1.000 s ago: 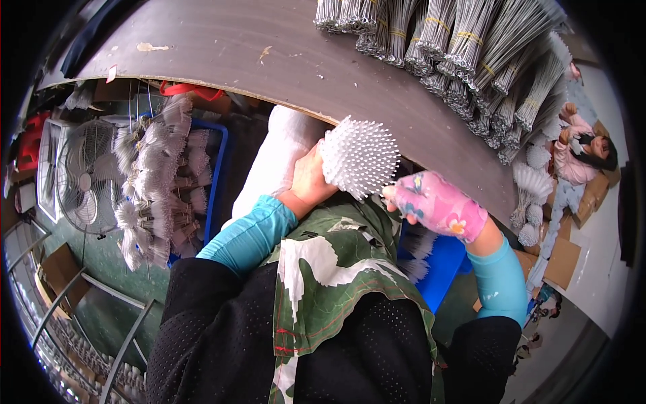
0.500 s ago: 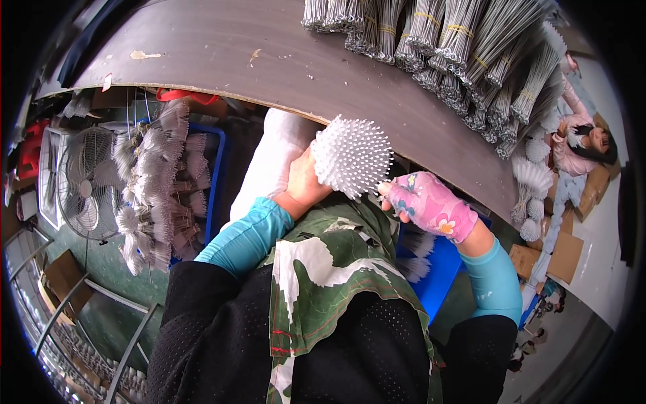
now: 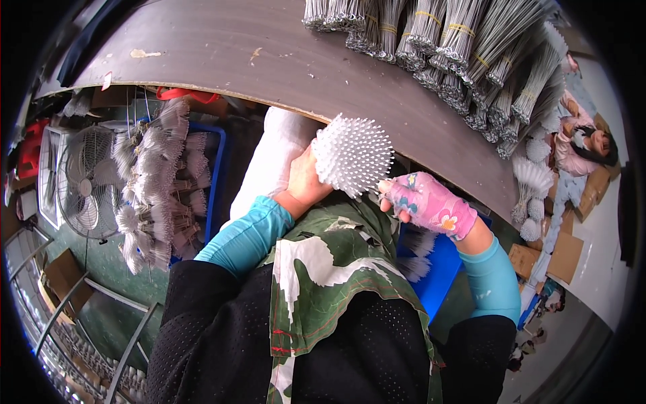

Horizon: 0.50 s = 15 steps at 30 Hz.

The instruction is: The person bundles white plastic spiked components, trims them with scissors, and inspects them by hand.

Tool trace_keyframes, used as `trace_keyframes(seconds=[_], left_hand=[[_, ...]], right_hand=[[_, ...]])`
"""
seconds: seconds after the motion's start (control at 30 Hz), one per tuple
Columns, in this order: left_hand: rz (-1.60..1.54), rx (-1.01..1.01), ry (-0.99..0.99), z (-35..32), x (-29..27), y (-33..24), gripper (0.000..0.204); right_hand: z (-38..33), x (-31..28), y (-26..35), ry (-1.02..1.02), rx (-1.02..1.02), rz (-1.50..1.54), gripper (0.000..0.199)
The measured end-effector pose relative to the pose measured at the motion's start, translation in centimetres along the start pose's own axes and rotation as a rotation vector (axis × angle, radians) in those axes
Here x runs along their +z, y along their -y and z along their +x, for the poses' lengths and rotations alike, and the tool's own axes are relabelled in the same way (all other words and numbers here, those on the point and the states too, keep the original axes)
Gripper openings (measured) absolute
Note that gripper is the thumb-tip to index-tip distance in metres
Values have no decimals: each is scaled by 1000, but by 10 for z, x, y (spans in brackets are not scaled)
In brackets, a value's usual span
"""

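Observation:
A round-headed bundle of thin white brushes [image 3: 354,156], studded with many small pale tips, faces up above my lap. My left hand [image 3: 306,178] is wrapped round its left side; the lower part of the bundle is hidden. My right hand [image 3: 427,205], in a pink flowered glove with bare fingertips, is at the bundle's lower right edge. Its thumb and fingers are curled together, and whatever they may pinch is too small to make out. Under my hands lies a green and white camouflage apron [image 3: 323,269].
Bundles of looped metal wires [image 3: 431,40] lie on the brown table [image 3: 222,47]. White brush bundles [image 3: 158,168] hang at left near a fan [image 3: 86,185] and blue crate [image 3: 217,175]. A blue bin [image 3: 437,276] stands below my right hand. Another person [image 3: 582,145] is far right.
My left hand and the bundle have hardly moved. My right hand's fingers have shifted very slightly at the bundle's edge. The person at far right has lowered an arm.

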<state>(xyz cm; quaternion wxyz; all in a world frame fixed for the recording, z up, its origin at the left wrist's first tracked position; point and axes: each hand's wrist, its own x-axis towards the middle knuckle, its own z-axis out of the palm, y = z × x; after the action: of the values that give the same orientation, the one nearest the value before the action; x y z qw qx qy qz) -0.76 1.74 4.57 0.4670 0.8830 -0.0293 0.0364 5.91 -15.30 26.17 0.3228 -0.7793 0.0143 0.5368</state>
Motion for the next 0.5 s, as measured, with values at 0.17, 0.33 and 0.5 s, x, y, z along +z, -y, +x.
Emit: trace_keyframes(seconds=[0.17,0.33,0.5], left_hand=[[23,75,-45,0,0,1,54],[1,-6,-4,0,-1,-1,54],[-29,-25,10,0,-2,-2,56]], right_hand=[[3,1,2,-19,-52,-107,41],[-1,5,5,-105,-129,-238,44],[-16,12,3,39,-16,-15,37]])
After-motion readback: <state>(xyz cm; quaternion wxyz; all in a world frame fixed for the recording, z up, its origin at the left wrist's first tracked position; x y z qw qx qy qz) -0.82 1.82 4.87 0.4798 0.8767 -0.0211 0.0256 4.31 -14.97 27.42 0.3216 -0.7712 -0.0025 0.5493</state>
